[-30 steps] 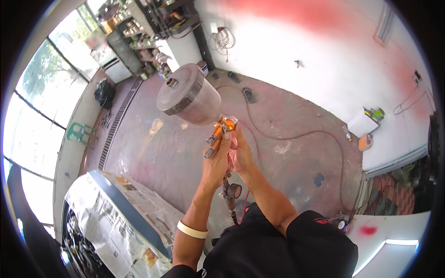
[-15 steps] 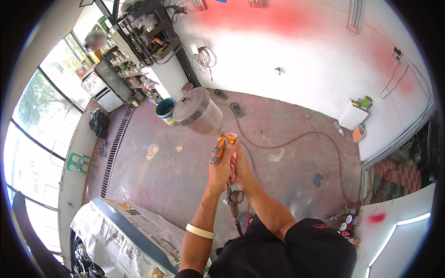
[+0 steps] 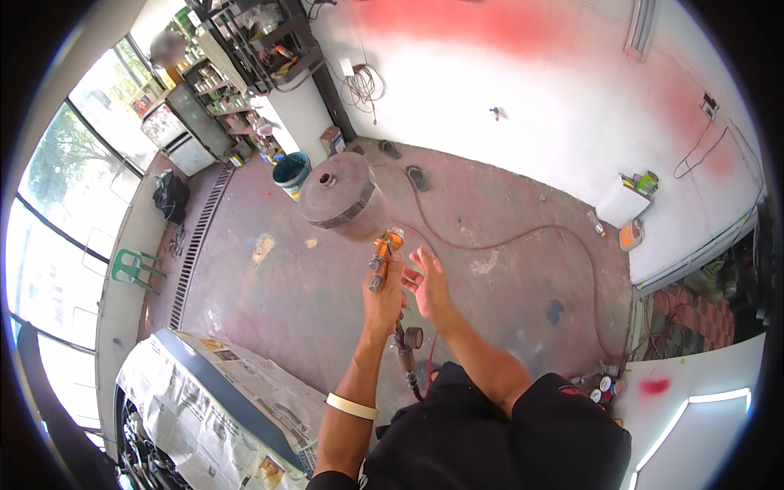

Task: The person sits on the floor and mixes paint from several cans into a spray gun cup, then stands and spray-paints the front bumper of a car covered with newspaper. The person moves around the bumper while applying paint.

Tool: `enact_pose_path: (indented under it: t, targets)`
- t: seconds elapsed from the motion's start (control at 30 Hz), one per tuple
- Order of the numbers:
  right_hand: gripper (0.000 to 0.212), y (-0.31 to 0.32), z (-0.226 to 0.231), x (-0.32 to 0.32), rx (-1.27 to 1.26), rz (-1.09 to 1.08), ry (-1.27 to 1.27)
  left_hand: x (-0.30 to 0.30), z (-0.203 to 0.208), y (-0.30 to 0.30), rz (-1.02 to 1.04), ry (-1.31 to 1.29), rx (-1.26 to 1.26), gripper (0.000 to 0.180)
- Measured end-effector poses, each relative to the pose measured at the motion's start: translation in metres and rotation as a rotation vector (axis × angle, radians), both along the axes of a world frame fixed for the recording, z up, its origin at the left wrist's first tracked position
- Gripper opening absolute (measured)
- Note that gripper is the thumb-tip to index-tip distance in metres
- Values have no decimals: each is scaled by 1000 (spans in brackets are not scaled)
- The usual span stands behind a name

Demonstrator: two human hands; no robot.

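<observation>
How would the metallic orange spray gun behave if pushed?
The metallic orange spray gun is probably top-heavy: its round grey cup is much wider than the slim body. Pushed, it may tip cupward, since the cup projects beyond the left hand. The body looks shiny and metallic, so likely stiff.

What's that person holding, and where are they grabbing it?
The left hand holds an orange gravity-feed spray gun by its handle, above the round pressure gauge. The right hand is open beside it, holding nothing.
</observation>
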State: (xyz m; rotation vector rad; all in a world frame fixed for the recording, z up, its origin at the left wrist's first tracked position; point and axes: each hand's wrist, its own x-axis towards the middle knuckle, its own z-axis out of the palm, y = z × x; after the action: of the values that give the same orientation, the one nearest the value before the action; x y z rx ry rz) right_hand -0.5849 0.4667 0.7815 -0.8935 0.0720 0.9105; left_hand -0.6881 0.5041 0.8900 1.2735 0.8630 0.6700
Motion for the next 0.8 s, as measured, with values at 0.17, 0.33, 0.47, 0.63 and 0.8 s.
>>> enact_pose_path:
  t: [0.17, 0.33, 0.47, 0.63, 0.8]
  targets:
    - [43, -53, -32, -7, -135, 306, -99, -14, -24, 4, 83, 85, -12, 44]
    - [41, -88, -39, -12, -199, 459, -248, -13, -33, 5, 129, 14, 33, 46]
    - [44, -94, -37, -6, -152, 506, -514, -10, -35, 3, 151, 61, -18, 49]
    - [70, -58, -11, -30, 21, 542, -1297, -26, -79, 18, 174, -72, 246, 41]
    - [69, -2, 6, -41, 115, 701, -1127, -35, -61, -6, 495, 379, 603, 51]
